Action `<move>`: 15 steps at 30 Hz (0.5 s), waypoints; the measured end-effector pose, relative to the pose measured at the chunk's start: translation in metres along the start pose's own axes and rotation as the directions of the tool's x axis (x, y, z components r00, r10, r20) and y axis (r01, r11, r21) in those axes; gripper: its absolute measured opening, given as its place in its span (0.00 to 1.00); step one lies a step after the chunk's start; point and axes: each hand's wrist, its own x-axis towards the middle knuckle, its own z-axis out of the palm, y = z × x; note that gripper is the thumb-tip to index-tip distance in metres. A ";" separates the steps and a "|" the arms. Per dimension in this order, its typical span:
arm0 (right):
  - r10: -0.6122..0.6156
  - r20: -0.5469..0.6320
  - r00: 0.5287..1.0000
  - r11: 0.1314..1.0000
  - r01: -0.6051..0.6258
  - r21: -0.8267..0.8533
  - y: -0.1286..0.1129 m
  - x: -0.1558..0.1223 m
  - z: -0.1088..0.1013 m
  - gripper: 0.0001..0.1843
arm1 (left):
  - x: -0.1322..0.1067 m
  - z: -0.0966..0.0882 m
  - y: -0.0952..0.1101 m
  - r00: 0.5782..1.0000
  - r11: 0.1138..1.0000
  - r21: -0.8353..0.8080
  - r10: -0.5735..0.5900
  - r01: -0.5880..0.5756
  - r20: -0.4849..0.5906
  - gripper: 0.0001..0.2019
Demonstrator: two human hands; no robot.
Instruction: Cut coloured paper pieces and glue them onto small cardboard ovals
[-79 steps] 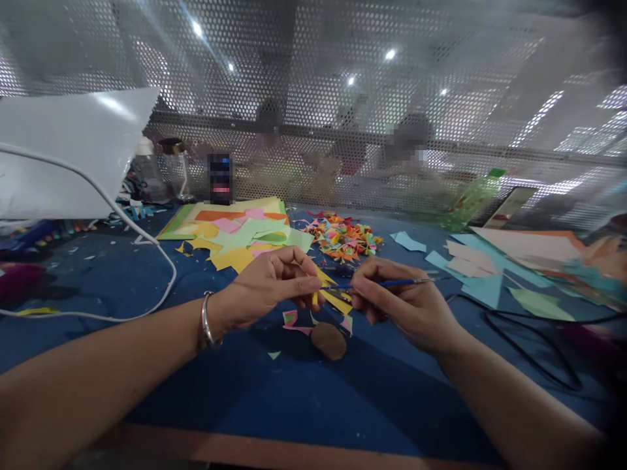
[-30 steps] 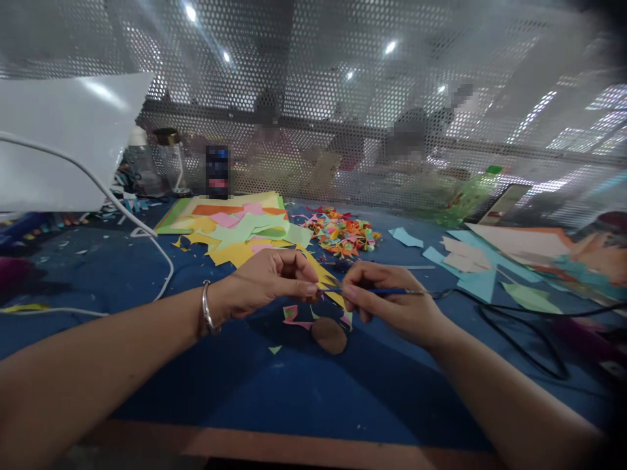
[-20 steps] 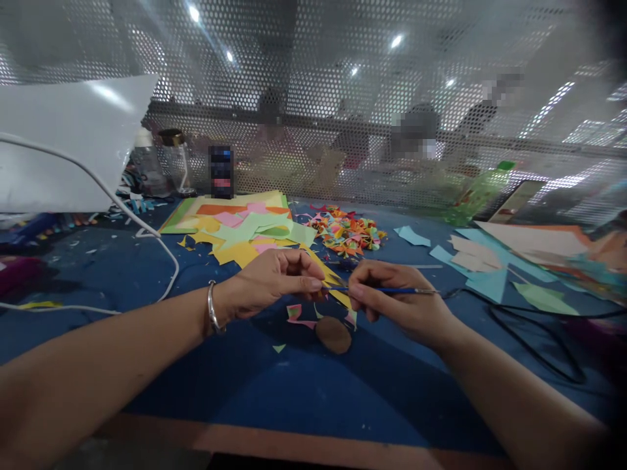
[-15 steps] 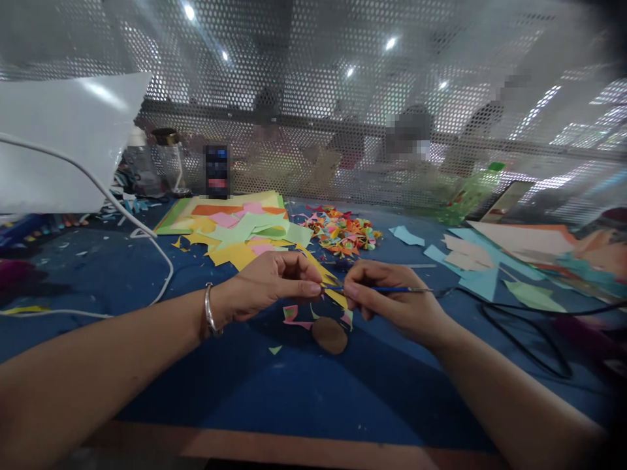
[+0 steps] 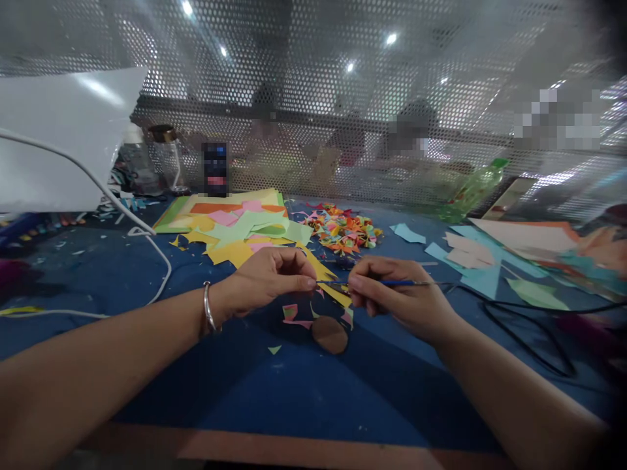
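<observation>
A thin blue paintbrush (image 5: pixel 398 282) is pinched in my right hand (image 5: pixel 401 294), with its metal-coloured end pointing right. The brush's other end reaches my left hand (image 5: pixel 274 277), whose thumb and forefinger are pressed together at that tip. Whatever sits between those left fingers is too small to make out. Below the hands, a brown round disc (image 5: pixel 330 335) lies on the blue table mat (image 5: pixel 313 398). Around it are pink paper scraps (image 5: pixel 290 313) and a small green scrap (image 5: pixel 275 350). Yellow paper (image 5: pixel 228 253) lies behind my hands.
Behind the hands is a heap of small colourful folded paper pieces (image 5: pixel 343 228). Blue paper (image 5: pixel 480 281) and a black cable (image 5: pixel 519 333) lie right; a white cable (image 5: pixel 164 261) runs left. Bottles (image 5: pixel 169 160), a phone (image 5: pixel 215 170) and a perforated metal screen (image 5: pixel 313 85) stand behind.
The brush and my right hand have shifted very slightly right and up, and my left fingertips slightly left. The view has tilted a little. Both hands keep their pinch.
</observation>
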 end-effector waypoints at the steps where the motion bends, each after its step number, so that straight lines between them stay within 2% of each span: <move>1: 0.007 -0.012 1.000 1.000 -0.007 0.010 0.000 0.000 -0.001 0.18 | 0.000 -0.001 0.000 1.000 1.000 0.004 0.004 -0.004 -0.005 0.09; 6: 0.057 -0.026 0.998 0.995 -0.055 0.079 0.006 -0.002 -0.009 0.18 | 0.001 -0.002 -0.001 1.000 1.000 -0.014 -0.004 0.004 -0.006 0.08; 11: 0.090 -0.021 0.996 0.988 -0.087 0.129 0.010 0.000 -0.012 0.18 | 0.001 0.000 0.000 0.999 0.994 -0.101 -0.045 0.044 -0.001 0.08; 15: 0.113 -0.008 0.994 0.983 -0.110 0.150 0.009 0.002 -0.011 0.18 | 0.002 0.001 -0.001 1.000 0.995 -0.096 -0.013 0.014 0.012 0.08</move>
